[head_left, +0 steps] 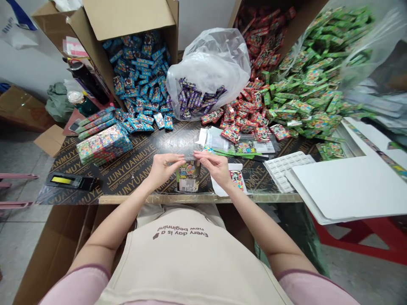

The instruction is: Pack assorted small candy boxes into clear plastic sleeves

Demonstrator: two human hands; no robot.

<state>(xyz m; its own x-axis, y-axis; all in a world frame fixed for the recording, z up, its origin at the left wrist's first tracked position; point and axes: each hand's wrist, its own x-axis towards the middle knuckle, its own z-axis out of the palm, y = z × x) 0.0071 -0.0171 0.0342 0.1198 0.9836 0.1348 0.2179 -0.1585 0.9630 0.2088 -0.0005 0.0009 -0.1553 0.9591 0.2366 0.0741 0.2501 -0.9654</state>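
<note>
Both my hands meet over the front of the dark printed table [143,159]. My left hand [167,167] pinches the left side of a clear plastic bag's edge, and my right hand [214,167] pinches its right side. Below them hangs or lies the bag's printed part [188,176], dark with colourful graphics and a white label; which of the two I cannot tell. Right of it, partly behind my right wrist, is a white sheet with a red printed packet [237,178]. Beyond my fingers lie flat printed bags [246,146] with green edges.
Blue packets [143,84] spill from a carton at back left. A plastic bag [210,59] holds purple packets; red packets [254,106] and green packets [311,97] are heaped rightward. Stacked boxes [104,144] and a tape dispenser [71,181] stand left, white sheets [352,186] right.
</note>
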